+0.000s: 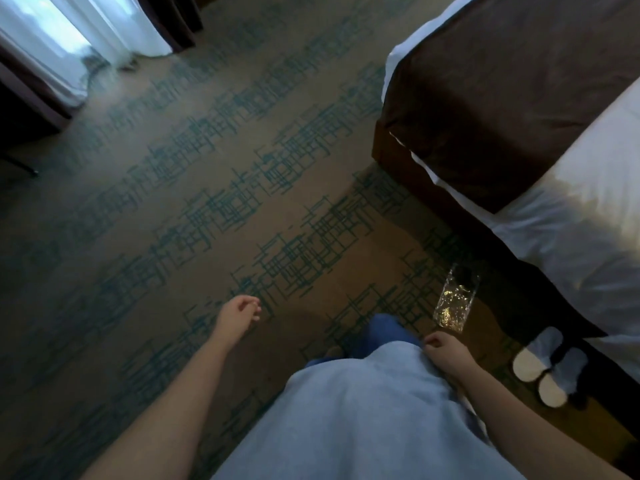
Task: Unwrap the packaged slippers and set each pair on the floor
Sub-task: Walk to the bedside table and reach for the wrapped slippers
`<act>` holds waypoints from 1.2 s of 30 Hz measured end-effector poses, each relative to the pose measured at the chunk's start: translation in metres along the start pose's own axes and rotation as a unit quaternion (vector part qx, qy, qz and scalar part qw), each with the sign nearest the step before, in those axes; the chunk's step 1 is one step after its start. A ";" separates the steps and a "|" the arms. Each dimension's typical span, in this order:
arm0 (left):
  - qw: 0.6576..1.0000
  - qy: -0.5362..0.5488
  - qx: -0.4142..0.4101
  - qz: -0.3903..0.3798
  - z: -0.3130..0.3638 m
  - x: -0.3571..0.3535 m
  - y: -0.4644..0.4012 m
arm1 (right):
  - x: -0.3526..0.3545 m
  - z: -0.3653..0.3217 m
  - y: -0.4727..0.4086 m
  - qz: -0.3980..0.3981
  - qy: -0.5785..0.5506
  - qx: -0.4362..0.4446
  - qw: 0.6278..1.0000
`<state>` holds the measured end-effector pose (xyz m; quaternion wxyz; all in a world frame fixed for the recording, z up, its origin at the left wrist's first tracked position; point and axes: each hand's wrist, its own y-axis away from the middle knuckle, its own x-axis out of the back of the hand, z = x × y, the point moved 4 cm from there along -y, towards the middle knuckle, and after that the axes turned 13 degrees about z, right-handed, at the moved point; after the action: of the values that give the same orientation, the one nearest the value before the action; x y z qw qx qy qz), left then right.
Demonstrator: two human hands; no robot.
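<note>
A pair of white slippers lies side by side on the carpet close to the bed, at the lower right. A clear, crinkled plastic wrapper hangs from my right hand, which pinches its lower end beside my hip. My left hand is held out over the carpet with loosely curled fingers and nothing in it. No other slipper package is in view.
A bed with white sheets and a brown runner fills the right side. White curtains hang at the top left next to dark furniture. Patterned carpet covers the floor. My light blue clothing and a blue shoe are at the bottom centre.
</note>
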<state>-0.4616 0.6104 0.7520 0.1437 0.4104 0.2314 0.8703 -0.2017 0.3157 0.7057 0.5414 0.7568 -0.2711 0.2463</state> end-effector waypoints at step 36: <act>0.995 -0.023 0.021 -0.098 0.472 0.070 -0.594 | 0.121 -0.589 -0.377 0.018 -0.119 -0.079 0.990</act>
<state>-0.1004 1.2815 0.7503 0.2250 0.4090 0.2857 0.8370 0.0953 0.9600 0.6995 0.5587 0.7306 -0.3657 0.1426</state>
